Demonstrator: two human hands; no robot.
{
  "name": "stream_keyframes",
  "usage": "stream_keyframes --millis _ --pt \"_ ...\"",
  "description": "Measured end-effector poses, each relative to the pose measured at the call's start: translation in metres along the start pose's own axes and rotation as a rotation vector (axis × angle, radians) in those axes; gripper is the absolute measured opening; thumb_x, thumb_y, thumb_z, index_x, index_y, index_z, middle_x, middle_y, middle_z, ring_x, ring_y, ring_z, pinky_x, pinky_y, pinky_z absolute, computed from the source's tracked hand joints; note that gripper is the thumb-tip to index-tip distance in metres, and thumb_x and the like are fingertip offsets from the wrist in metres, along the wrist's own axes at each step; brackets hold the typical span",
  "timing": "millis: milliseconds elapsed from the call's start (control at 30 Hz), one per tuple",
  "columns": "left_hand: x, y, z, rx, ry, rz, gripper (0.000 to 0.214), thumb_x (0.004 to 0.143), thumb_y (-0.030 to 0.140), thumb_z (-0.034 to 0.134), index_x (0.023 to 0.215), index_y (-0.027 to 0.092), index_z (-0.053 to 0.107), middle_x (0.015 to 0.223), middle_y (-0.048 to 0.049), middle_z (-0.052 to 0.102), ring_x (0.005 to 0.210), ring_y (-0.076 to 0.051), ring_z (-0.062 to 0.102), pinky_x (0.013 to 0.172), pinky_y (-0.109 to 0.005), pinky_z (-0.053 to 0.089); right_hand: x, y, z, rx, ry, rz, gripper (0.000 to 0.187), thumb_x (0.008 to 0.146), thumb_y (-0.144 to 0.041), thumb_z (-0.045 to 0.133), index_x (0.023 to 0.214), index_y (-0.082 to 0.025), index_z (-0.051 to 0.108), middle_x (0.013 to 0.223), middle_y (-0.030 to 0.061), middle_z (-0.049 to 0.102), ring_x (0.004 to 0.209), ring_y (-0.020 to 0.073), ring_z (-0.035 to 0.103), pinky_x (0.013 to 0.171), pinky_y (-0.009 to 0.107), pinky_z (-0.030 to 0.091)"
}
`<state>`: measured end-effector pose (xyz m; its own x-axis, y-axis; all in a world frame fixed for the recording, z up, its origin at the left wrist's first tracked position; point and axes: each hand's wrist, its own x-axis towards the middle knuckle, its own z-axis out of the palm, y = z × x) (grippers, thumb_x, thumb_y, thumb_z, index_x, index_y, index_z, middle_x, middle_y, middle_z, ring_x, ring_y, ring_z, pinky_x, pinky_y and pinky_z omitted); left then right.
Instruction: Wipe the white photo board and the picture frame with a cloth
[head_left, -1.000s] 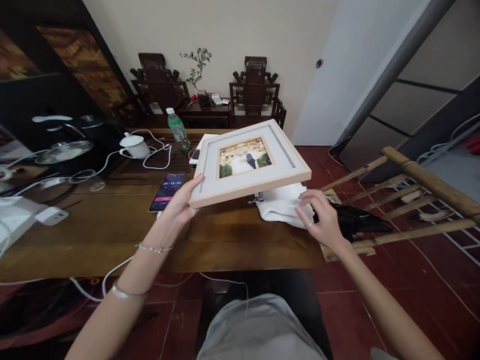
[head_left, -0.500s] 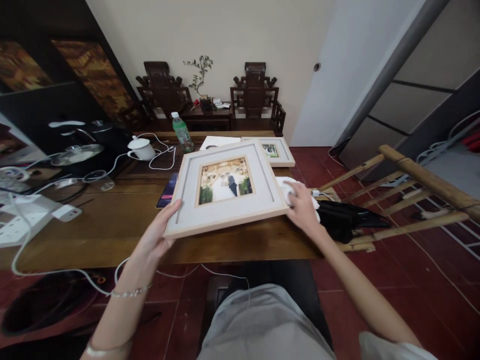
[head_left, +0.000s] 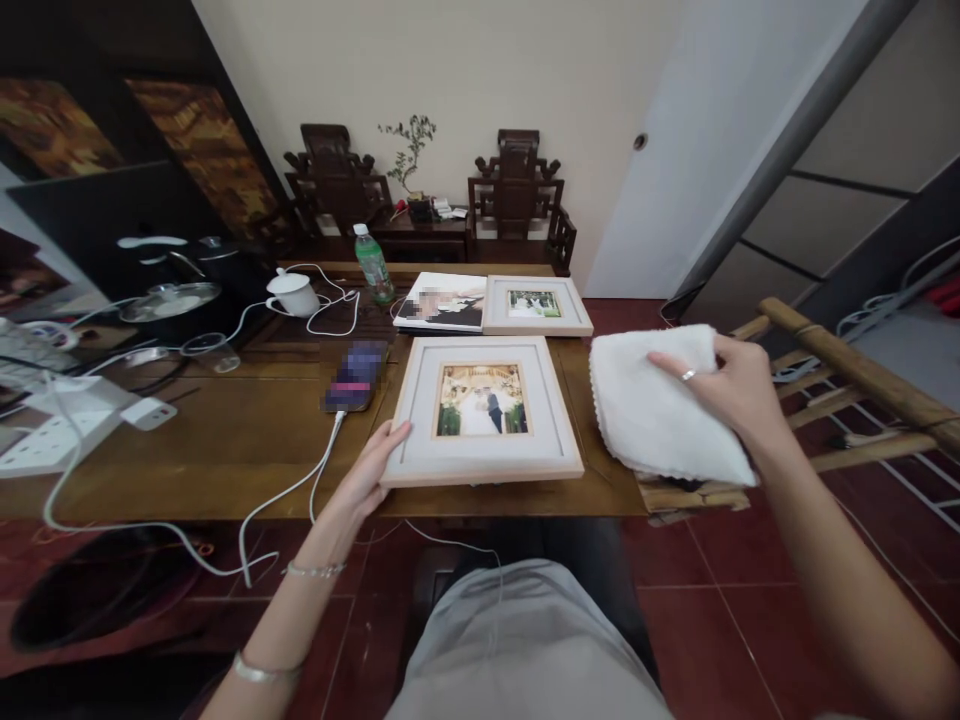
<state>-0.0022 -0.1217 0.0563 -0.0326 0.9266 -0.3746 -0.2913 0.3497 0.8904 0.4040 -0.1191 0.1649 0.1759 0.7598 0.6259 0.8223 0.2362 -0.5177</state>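
Observation:
My left hand [head_left: 377,462] grips the left front corner of a picture frame [head_left: 420,440], its thumb on top and its fingers underneath. The frame has pale wood edges, a white mat and a wedding photo in the middle. It lies nearly flat over the table's front, slightly tilted. At the right, my right hand [head_left: 731,385] pinches a white cloth [head_left: 645,410] with a scalloped edge, held up and hanging beside the table. The cloth is apart from the frame. Behind, a second, smaller-looking picture frame [head_left: 577,310] rests next to a photo book [head_left: 442,302].
A phone [head_left: 354,375] on a white charging cable lies left of the frame. Farther left are a lidded white cup [head_left: 292,295], a green bottle [head_left: 373,265], a clear cup [head_left: 217,355] and a power strip [head_left: 45,440]. A bamboo rack [head_left: 862,360] stands at the right.
The picture frame has come down flatter and a little to the right in my left hand. My right hand has left its edge area and lifted the white cloth up to the right.

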Motion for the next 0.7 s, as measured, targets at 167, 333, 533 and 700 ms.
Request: stream_keyframes --millis 167,333,533,700 --pt "0.023 -0.010 0.010 0.049 -0.030 0.029 0.039 0.061 0.042 0.079 0.085 0.018 0.060 0.070 0.0010 0.065 0.061 -0.013 0.063 0.054 -0.018 0.048 -0.002 -0.004 0.027 -0.246 -0.130 -0.286 0.018 0.077 -0.019 0.056 0.094 -0.019 0.060 0.119 0.0152 0.059 0.108 0.0301 0.056 0.089 0.044 0.046" --pt "0.045 -0.014 0.022 0.081 -0.045 0.020 0.037 0.064 0.042 0.076 0.085 0.018 0.056 0.068 0.0011 0.064 0.061 -0.013 0.062 0.054 -0.020 0.047 -0.037 -0.013 0.089 -0.227 -0.544 -0.494 0.043 0.068 0.004 0.039 0.098 -0.017 0.061 0.135 0.0152 0.051 0.126 0.0277 0.045 0.099 0.045 0.042" --pt "0.061 -0.010 0.021 0.188 -0.105 0.028 0.037 0.069 0.047 0.070 0.088 0.018 0.056 0.079 -0.0029 0.067 0.072 -0.016 0.064 0.065 -0.024 0.050 -0.056 -0.003 0.124 -0.154 -0.652 -0.427 0.055 0.066 0.001 0.044 0.115 -0.019 0.059 0.141 0.0145 0.046 0.136 0.0303 0.031 0.107 0.059 0.026" --pt "0.070 -0.002 0.021 0.780 0.048 0.349 0.047 0.077 0.042 0.060 0.112 0.011 0.056 0.102 -0.0138 0.064 0.103 -0.028 0.060 0.094 -0.040 0.044 -0.048 0.005 0.135 -0.112 -0.621 -0.418 0.058 0.060 0.004 0.042 0.109 -0.017 0.064 0.143 0.0140 0.044 0.138 0.0294 0.027 0.108 0.061 0.018"
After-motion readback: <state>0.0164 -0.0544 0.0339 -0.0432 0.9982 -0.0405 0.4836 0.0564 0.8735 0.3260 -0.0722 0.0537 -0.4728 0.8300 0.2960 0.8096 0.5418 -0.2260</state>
